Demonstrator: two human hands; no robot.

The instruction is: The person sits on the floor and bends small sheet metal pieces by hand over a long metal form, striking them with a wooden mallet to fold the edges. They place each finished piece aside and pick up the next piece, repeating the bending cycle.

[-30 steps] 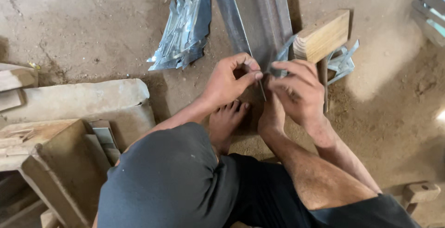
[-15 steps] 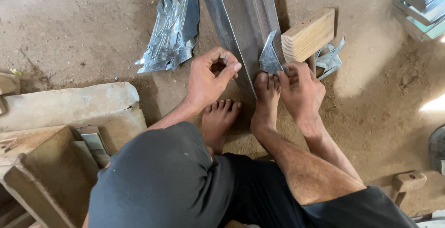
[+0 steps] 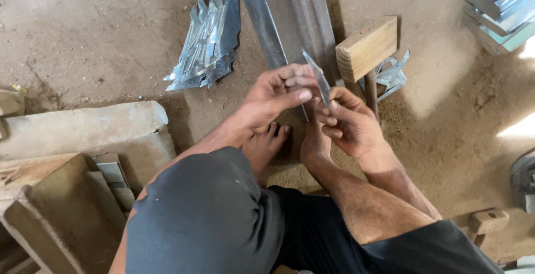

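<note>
Left hand [image 3: 276, 97] and right hand [image 3: 348, 122] both pinched on thin metal strip [image 3: 317, 76], held upright between them above bare feet. Long metal rail [image 3: 290, 23] just beyond hands on floor; wooden mallet [image 3: 366, 48] beside right hand; cut metal pieces [image 3: 209, 43] beyond left hand.

1. We see a left hand [image 3: 273, 97] and a right hand [image 3: 348, 123], both bare, no gloves or rings.
2. Forearms are uncovered, without sleeves.
3. Dark grey shorts [image 3: 212, 218] cover the thighs (towards six o'clock).
4. Both bare feet [image 3: 266, 146] wear no shoes.
</note>
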